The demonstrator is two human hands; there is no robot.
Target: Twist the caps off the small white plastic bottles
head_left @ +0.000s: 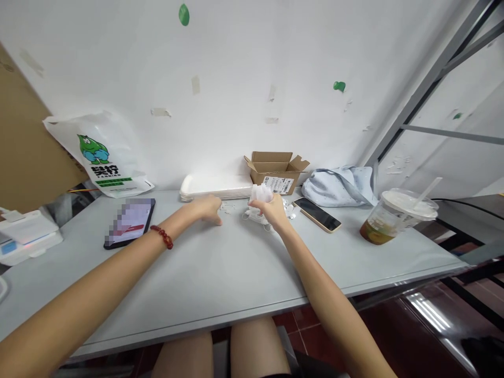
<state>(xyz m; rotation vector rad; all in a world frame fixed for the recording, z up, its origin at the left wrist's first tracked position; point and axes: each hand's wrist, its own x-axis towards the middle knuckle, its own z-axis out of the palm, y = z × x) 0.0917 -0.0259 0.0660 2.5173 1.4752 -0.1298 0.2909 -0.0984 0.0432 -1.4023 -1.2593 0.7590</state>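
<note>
My right hand (pixel 272 211) is closed round a crumpled, translucent white bundle (pixel 261 192), its exact kind too small to make out. Below that hand lies a loose pile of small white pieces (pixel 258 217) with thin loops or strings. My left hand (pixel 208 208), a red bead bracelet (pixel 162 236) on its wrist, reaches low over the table. Its thumb and forefinger look apart with nothing visible between them; the other fingers are hidden. Just right of it are a few thin white bits (pixel 228 207).
Behind the hands are a stack of white trays (pixel 216 185) and an open cardboard box (pixel 275 170). Phones lie left (pixel 132 220) and right (pixel 318 214). A pale cloth bag (pixel 338 186), a drink cup (pixel 394 215), a white plastic bag (pixel 106 157) and a white device (pixel 31 236) surround the grey table (pixel 236 273).
</note>
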